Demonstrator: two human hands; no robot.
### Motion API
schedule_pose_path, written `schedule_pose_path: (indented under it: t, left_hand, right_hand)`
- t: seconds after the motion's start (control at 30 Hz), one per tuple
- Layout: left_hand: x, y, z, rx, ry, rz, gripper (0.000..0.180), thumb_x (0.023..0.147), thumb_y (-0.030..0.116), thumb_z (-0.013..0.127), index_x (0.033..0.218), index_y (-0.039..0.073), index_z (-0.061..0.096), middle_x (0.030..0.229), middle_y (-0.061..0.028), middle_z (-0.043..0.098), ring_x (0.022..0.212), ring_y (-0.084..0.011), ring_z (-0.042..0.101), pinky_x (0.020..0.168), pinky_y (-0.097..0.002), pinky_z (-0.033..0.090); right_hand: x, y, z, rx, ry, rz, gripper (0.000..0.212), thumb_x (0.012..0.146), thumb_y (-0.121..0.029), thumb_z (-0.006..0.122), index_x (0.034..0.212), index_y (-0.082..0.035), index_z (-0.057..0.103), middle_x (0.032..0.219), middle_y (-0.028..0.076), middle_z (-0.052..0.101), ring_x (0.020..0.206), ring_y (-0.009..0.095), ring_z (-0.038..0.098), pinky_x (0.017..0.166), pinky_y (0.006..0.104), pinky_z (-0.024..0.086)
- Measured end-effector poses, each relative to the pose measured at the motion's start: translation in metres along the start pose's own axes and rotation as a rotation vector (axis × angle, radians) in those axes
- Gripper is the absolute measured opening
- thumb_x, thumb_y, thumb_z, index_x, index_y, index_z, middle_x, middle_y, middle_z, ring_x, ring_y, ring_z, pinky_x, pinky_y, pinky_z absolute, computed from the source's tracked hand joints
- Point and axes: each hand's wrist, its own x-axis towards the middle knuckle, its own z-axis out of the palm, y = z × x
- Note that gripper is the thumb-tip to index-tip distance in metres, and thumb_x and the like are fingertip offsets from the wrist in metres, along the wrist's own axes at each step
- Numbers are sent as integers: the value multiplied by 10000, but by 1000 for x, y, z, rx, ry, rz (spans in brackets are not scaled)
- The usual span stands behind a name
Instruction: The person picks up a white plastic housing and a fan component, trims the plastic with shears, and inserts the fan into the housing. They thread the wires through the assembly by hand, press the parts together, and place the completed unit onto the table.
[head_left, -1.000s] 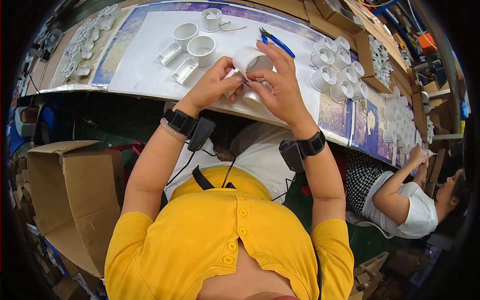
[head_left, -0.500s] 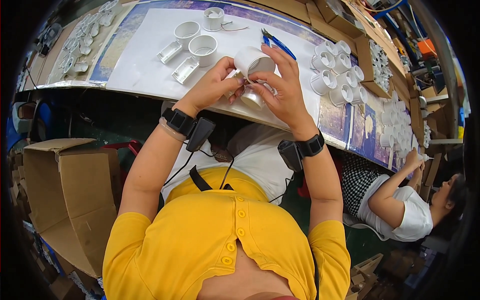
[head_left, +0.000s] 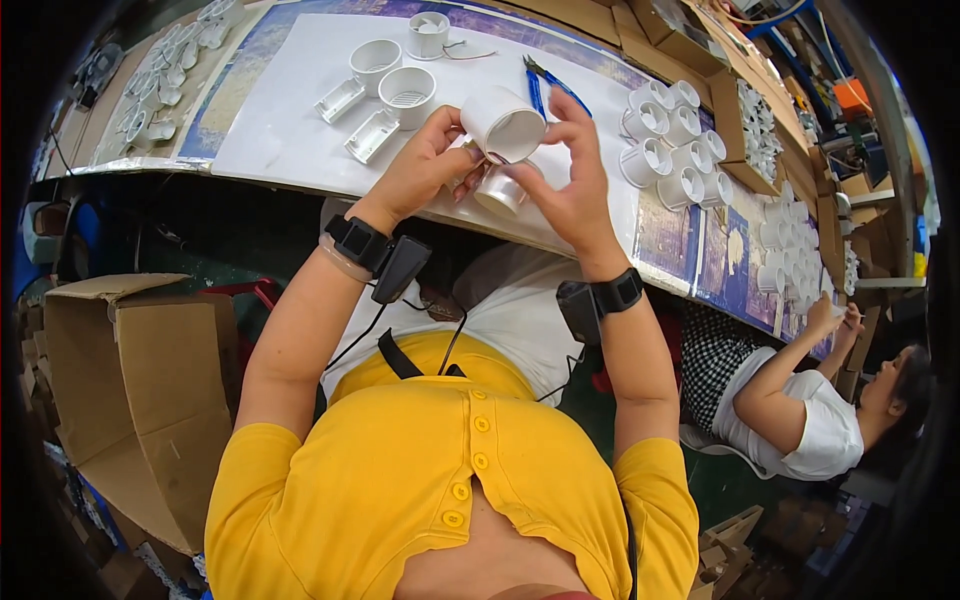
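Above the table's near edge I hold a white cylindrical plastic housing (head_left: pixel 497 118), its open end tilted toward me. Just below it is a second white cylindrical piece (head_left: pixel 500 190); whether the two are joined is hidden by my fingers. My left hand (head_left: pixel 428 165) grips at the left, its fingers curled between the two cylinders. My right hand (head_left: pixel 572 180) has its thumb against the meeting place of the pieces and its fingers at the upper housing's right side. Blue-handled cutting pliers (head_left: pixel 552 82) lie just beyond my right hand.
On the white sheet (head_left: pixel 290 110) stand two housings with box-shaped arms (head_left: pixel 407 95) and a cup with wires (head_left: pixel 428 38). Several white cups (head_left: pixel 680 150) stand to the right, beside a cardboard tray (head_left: pixel 745 130). A person (head_left: pixel 800 405) works at far right. A cardboard box (head_left: pixel 150 390) stands lower left.
The upper housing has turned so that its open end faces me more. My right fingers have moved from inside its rim to its outside, with the thumb lower. The other person's hands have shifted.
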Motion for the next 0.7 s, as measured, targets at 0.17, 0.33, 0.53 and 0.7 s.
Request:
schedule_pose_path:
  t: [0.17, 0.33, 0.53, 0.7]
  left_hand:
    - [-1, 0, -4, -70, -22, 17, 285, 917, 89, 536, 1173, 47, 419, 961, -66, 575, 700, -102, 555, 537, -224, 447]
    - [-1, 3, 0, -138, -1, 41, 289, 907, 80, 537, 1166, 30, 418, 948, -80, 585, 692, -105, 557, 524, -232, 453]
    - [-1, 4, 15, 7, 180, -25, 303, 885, 81, 549, 1142, -7, 414, 923, -94, 594, 682, -116, 561, 512, -250, 465]
    - [-2, 5, 23, 58, 211, -110, 318, 874, 100, 561, 1128, -22, 413, 917, -104, 603, 685, -124, 573, 520, -264, 478]
  right_hand:
    - [2, -7, -12, 677, -196, 570, 669, 842, -147, 662, 1406, -56, 314, 1347, 158, 477, 1249, 227, 444, 1028, 357, 353]
    - [3, -21, -8, 662, -343, 693, 576, 839, -208, 674, 1336, -45, 431, 1291, 123, 524, 1205, 178, 472, 983, 296, 382]
    - [4, -41, -14, -393, -110, 192, 438, 747, -203, 748, 1134, -54, 608, 1079, 85, 604, 986, 210, 568, 845, 316, 463]
    - [21, -70, -26, -787, -138, -175, 419, 693, -164, 768, 1081, -75, 638, 985, 93, 596, 882, 267, 567, 790, 369, 477]
